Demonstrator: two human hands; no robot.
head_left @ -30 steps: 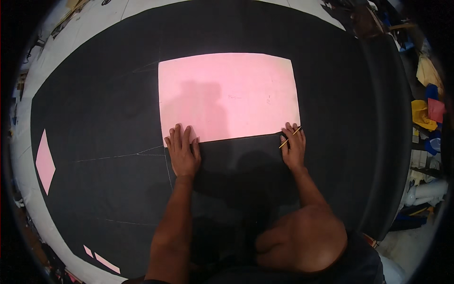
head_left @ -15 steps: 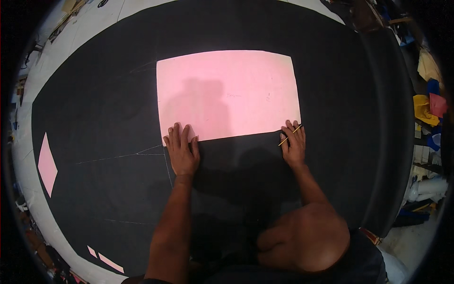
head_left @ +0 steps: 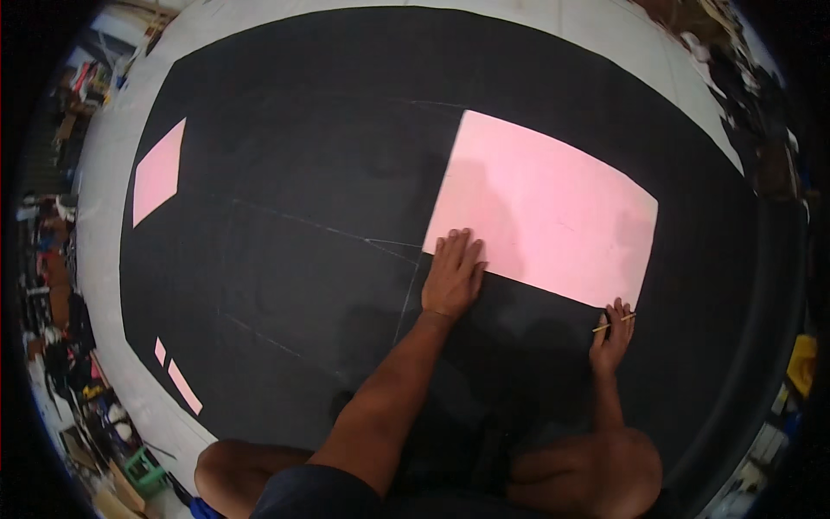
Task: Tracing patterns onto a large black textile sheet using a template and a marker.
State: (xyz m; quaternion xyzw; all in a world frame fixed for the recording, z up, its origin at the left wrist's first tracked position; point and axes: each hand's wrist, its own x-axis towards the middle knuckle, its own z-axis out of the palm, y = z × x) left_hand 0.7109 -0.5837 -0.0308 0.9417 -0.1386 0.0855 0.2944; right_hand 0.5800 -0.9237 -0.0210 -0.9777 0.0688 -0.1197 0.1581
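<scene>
A large pink paper sheet, four-sided with faint marks on it, lies flat on black material. My left hand rests with fingers stretched on the sheet's near left corner, palm partly over the black. At the near right corner, the fingertips of my right hand touch the sheet's edge. A thin yellowish pencil lies crosswise between the fingers of that hand. Pale chalk lines run over the black material to the left of the sheet, some meeting near its left corner.
A smaller pink piece lies at the far left, and two narrow pink strips lie at the near left. Pale floor borders the black material. Clutter and a green stool-like object stand along the left. My bent knees are at the near edge.
The view has turned left, so the sheet and both hands appear farther right and tilted. Both hands stay at the same corners, and the sheet keeps its place against the chalk lines.
</scene>
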